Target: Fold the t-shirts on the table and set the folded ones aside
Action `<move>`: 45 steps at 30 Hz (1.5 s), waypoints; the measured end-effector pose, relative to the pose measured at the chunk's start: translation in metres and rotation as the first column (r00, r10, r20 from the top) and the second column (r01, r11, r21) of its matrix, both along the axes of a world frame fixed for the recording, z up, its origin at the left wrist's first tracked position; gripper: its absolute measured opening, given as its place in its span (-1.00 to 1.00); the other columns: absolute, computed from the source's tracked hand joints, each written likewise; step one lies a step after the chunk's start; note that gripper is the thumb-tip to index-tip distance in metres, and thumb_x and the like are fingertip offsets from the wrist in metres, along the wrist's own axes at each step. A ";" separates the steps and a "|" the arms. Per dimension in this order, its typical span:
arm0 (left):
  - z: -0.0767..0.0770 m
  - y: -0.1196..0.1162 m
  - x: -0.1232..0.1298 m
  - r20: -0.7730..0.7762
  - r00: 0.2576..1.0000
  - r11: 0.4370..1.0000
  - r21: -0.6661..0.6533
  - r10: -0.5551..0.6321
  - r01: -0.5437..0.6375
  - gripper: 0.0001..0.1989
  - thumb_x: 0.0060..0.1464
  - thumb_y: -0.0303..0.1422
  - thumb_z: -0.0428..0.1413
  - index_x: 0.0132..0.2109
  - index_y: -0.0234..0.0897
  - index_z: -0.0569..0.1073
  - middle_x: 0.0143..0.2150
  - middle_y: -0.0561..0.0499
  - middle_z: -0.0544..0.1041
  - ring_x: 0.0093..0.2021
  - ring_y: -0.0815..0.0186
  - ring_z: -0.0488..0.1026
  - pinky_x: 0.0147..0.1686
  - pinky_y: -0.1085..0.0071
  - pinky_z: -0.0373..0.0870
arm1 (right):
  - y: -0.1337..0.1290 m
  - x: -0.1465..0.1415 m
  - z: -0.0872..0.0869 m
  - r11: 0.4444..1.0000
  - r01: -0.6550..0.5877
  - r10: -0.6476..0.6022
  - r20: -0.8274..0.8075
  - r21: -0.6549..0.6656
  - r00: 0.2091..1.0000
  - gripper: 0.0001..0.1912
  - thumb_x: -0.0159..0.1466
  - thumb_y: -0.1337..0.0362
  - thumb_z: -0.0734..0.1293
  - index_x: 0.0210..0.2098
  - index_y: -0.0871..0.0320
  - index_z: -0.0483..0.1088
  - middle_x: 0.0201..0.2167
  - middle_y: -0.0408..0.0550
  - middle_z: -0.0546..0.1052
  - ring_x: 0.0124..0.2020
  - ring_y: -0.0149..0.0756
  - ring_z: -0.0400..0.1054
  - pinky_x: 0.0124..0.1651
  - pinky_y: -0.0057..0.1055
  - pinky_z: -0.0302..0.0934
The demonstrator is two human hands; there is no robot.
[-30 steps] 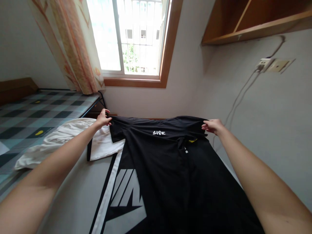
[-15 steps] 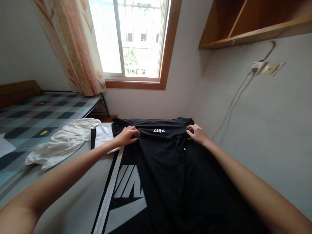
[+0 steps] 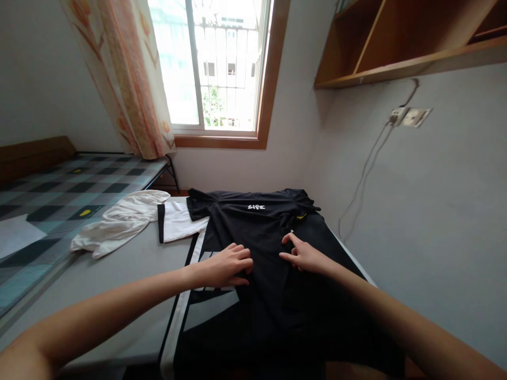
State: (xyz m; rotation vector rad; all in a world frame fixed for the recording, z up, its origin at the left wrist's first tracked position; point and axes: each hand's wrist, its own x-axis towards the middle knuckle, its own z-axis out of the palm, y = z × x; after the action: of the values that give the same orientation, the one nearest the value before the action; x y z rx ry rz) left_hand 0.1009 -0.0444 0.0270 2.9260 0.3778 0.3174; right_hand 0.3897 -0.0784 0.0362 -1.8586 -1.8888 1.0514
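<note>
A black T-shirt with small white lettering near its far edge lies spread on the table. Under it is a larger black garment with a grey print and a white stripe; its white sleeve with a black cuff sticks out to the left. My left hand hovers over the left part of the shirt, thumb apart from the bent fingers, holding nothing. Over the shirt's right part is my right hand, its index finger and thumb apart with no cloth between them.
A crumpled white cloth lies on the grey table. Left of it stands a bed with a checked cover and a white sheet. A wall with a socket and hanging cord borders the right, below a wooden shelf.
Both hands have let go of the T-shirt's far part and come back toward me and closer together. The shirt now lies flatter, and its sleeves show.
</note>
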 end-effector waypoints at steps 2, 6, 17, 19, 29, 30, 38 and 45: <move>-0.002 -0.006 -0.002 0.005 0.999 0.998 -0.056 -0.036 0.036 -0.75 0.16 -0.13 0.17 -0.16 -0.22 0.47 -0.18 -0.05 0.48 -0.14 0.20 0.40 -0.10 0.31 0.24 | -0.008 -0.004 -0.003 1.000 0.005 -0.005 -0.039 -0.008 0.999 -0.61 0.21 0.20 0.35 -0.04 0.07 0.17 -0.66 -0.33 0.36 -0.64 -0.35 0.30 -0.54 -0.48 0.14; 0.000 -0.015 -0.007 0.029 0.994 0.975 -0.192 -0.105 0.109 -0.58 0.00 -0.06 0.28 -0.04 -0.15 0.52 -0.06 -0.05 0.51 -0.05 0.17 0.44 -0.03 0.31 0.25 | -0.014 -0.007 -0.008 0.998 0.022 -0.016 -0.113 0.051 0.993 -0.70 0.14 0.29 0.34 -0.13 0.10 0.28 -0.68 -0.35 0.27 -0.63 -0.39 0.27 -0.52 -0.50 0.12; 0.007 -0.043 -0.024 0.082 0.994 0.980 -0.182 -0.069 0.083 -0.85 0.29 -0.40 -0.01 -0.13 -0.19 0.46 -0.16 -0.01 0.54 -0.14 0.31 0.45 -0.02 0.37 0.22 | -0.045 0.054 0.031 0.865 0.478 -0.426 -0.279 0.154 0.861 -0.76 -0.01 0.16 0.23 -0.42 0.13 0.42 -0.63 -0.19 0.35 -0.63 -0.42 0.14 -0.58 -0.48 -0.02; 0.011 -0.044 -0.032 0.123 0.992 0.967 -0.257 0.031 0.002 -0.85 0.30 -0.37 -0.03 -0.12 -0.21 0.44 -0.15 -0.01 0.53 -0.15 0.32 0.43 -0.04 0.39 0.25 | -0.057 0.074 0.033 0.808 0.569 -0.514 -0.290 0.155 0.808 -0.77 -0.02 0.17 0.22 -0.43 0.12 0.42 -0.64 -0.17 0.37 -0.64 -0.40 0.16 -0.58 -0.47 -0.01; 0.018 -0.050 -0.085 0.092 0.977 0.853 -0.507 0.193 -0.121 -0.78 0.29 -0.27 -0.03 -0.19 -0.27 0.44 -0.24 0.01 0.50 -0.21 0.34 0.39 -0.14 0.43 0.31 | -0.103 0.124 -0.004 0.887 0.457 -0.451 -0.085 0.066 0.888 -0.81 -0.08 0.19 0.35 -0.44 0.11 0.43 -0.64 -0.16 0.44 -0.59 -0.36 0.27 -0.47 -0.44 0.13; 0.016 -0.052 -0.088 0.083 0.980 0.857 -0.502 0.183 -0.118 -0.78 0.29 -0.26 -0.03 -0.20 -0.27 0.45 -0.24 0.00 0.49 -0.21 0.34 0.39 -0.13 0.43 0.31 | -0.104 0.123 -0.007 0.899 0.430 -0.428 -0.044 0.080 0.903 -0.79 -0.08 0.18 0.36 -0.44 0.12 0.41 -0.66 -0.18 0.42 -0.59 -0.36 0.27 -0.47 -0.44 0.12; 0.015 -0.059 -0.108 0.130 0.960 0.831 -0.538 0.246 -0.141 -0.76 0.28 -0.24 -0.03 -0.21 -0.28 0.44 -0.26 -0.01 0.46 -0.23 0.31 0.38 -0.16 0.41 0.32 | -0.110 0.117 -0.007 0.966 0.233 -0.246 0.120 0.108 0.962 -0.67 -0.06 0.11 0.41 -0.33 0.12 0.39 -0.66 -0.24 0.38 -0.58 -0.35 0.27 -0.45 -0.43 0.12; 0.011 -0.072 -0.114 0.002 0.989 0.926 -0.351 0.148 -0.138 -0.73 0.00 -0.24 0.26 -0.13 -0.19 0.49 -0.20 0.04 0.50 -0.16 0.26 0.40 0.02 0.31 0.21 | -0.118 0.110 -0.009 0.955 0.244 -0.281 0.242 0.171 0.929 -0.63 0.02 0.00 0.39 -0.30 0.12 0.41 -0.63 -0.17 0.42 -0.54 -0.26 0.33 -0.40 -0.37 0.18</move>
State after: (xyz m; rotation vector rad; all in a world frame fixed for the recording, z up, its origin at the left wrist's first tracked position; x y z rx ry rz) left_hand -0.0132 -0.1168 0.0377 2.5473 0.5808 0.2773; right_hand 0.5001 -0.1965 0.0275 -2.1807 -1.7261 0.5951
